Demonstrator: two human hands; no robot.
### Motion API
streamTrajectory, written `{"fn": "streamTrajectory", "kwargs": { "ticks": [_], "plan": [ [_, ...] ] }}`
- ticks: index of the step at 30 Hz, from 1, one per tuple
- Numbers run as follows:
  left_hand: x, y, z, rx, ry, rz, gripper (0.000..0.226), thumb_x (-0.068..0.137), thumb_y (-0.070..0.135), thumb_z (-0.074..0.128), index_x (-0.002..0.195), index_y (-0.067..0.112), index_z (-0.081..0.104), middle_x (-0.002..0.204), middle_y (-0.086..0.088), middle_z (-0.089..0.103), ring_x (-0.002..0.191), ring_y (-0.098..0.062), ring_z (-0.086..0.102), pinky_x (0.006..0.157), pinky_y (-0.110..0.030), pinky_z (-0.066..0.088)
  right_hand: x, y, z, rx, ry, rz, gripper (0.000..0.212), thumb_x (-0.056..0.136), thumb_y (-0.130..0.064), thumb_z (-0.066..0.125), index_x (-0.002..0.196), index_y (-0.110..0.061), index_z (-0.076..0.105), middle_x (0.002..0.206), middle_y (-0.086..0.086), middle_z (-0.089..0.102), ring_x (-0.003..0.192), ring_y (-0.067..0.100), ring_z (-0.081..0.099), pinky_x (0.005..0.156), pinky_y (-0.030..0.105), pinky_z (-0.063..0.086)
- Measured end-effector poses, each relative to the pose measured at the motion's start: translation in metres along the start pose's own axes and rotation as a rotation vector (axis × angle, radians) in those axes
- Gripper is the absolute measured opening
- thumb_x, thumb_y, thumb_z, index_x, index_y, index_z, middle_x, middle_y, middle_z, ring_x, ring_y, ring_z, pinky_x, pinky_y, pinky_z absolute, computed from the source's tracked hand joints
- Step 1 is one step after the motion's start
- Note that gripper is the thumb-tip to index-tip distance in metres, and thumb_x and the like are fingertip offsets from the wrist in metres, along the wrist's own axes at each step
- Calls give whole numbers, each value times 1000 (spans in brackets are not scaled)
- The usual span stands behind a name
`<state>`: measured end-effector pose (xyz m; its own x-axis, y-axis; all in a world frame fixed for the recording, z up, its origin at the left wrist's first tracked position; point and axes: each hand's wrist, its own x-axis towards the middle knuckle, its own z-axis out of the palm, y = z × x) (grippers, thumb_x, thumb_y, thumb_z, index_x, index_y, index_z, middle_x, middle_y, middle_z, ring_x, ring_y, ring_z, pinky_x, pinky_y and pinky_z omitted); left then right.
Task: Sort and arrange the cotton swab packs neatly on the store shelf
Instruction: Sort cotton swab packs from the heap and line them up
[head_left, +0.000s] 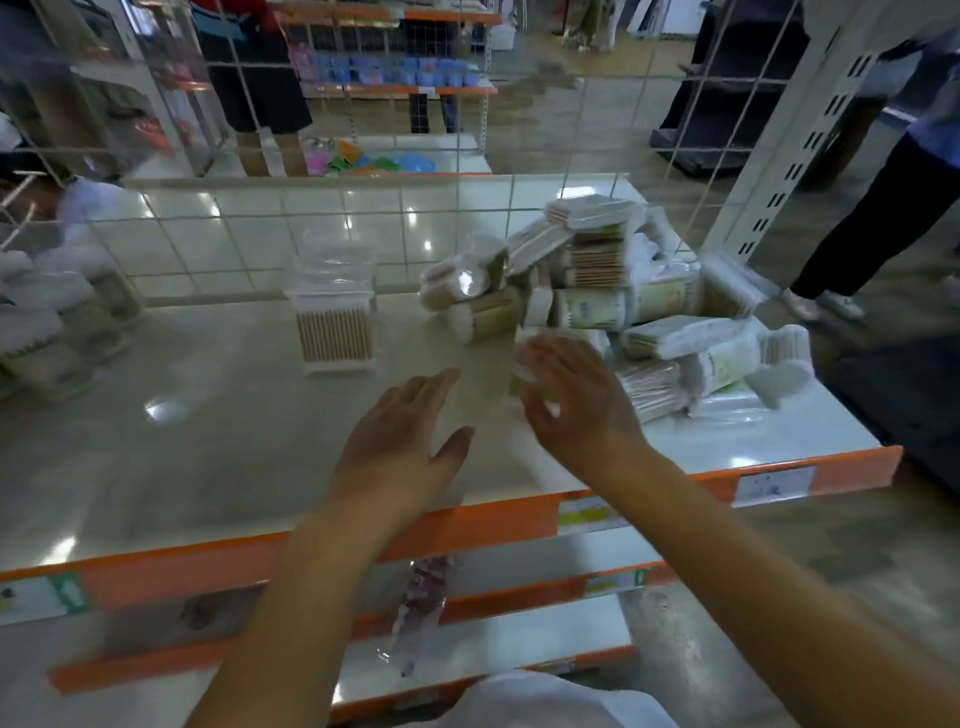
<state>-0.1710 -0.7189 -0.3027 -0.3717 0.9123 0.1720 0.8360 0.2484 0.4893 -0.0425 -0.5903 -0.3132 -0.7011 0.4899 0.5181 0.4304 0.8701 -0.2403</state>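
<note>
Across the shelf (208, 415), jumbled heap of swab packs (623, 291) at far right, long axes every way. Lone upright pack (336, 332) well left. Nearest the heap: right hand (576, 395), curled on a small pack (524, 358). Left hand (400, 441) spread, empty.

Both bare forearms reach forward. The left hand (400, 441) is flat, palm down, fingers straight. The right hand (576, 400), farther right, has blurred, loosely curled fingers.
</note>
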Motion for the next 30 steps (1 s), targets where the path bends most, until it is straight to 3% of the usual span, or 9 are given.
{"fn": "streamTrajectory", "kwargs": {
  "ticks": [4,9,13,17,21,24,28,30],
  "plan": [
    [18,20,22,-27,-20,-62,59,92,34,51,145,25,25,144,1,38,130,-18,35,101,-29,30,4,47,-13,-146,-43,34,38,66,-17,67,101,-4,62,102,18,63,93,39,60,72,45,53],
    [34,31,34,121,-37,-94,56,92,34,50,141,16,30,136,-6,44,123,-26,39,94,-35,36,8,68,-14,-208,-201,106,71,64,-38,80,117,2,56,120,24,55,116,46,48,89,56,43],
    [39,32,38,103,-50,-123,54,91,30,53,139,15,33,134,-8,47,121,-28,41,94,-36,37,13,65,-11,-204,-226,124,81,77,-50,65,138,-4,37,144,15,32,137,34,19,108,47,21],
    [38,33,41,106,-50,-138,54,91,30,53,139,15,33,133,-8,47,121,-29,42,94,-37,37,10,68,-3,-127,-261,122,74,84,-53,54,142,-11,31,151,9,19,141,28,3,113,42,7],
    [38,32,42,110,-28,-158,56,91,30,53,139,13,33,135,-9,45,122,-29,40,96,-37,37,7,69,6,-19,-146,98,66,78,-51,59,126,-6,53,142,18,37,137,38,20,108,52,19],
    [36,32,42,77,-15,-177,59,91,29,53,143,16,29,138,-7,42,126,-26,38,98,-35,35,5,68,9,40,-63,76,62,70,-47,62,116,-6,59,129,21,50,130,42,33,103,54,29],
    [32,32,44,-55,28,-179,60,90,26,56,143,18,30,141,-3,41,128,-19,38,99,-28,31,4,67,8,116,58,-28,45,66,-36,74,99,-10,58,99,12,63,108,30,48,91,45,45],
    [30,33,45,-151,53,-186,59,89,24,59,141,18,34,139,-2,43,125,-16,41,101,-28,33,4,62,-1,219,13,49,37,68,-27,78,94,-11,58,91,8,63,95,25,51,78,37,45]
  ]
}}
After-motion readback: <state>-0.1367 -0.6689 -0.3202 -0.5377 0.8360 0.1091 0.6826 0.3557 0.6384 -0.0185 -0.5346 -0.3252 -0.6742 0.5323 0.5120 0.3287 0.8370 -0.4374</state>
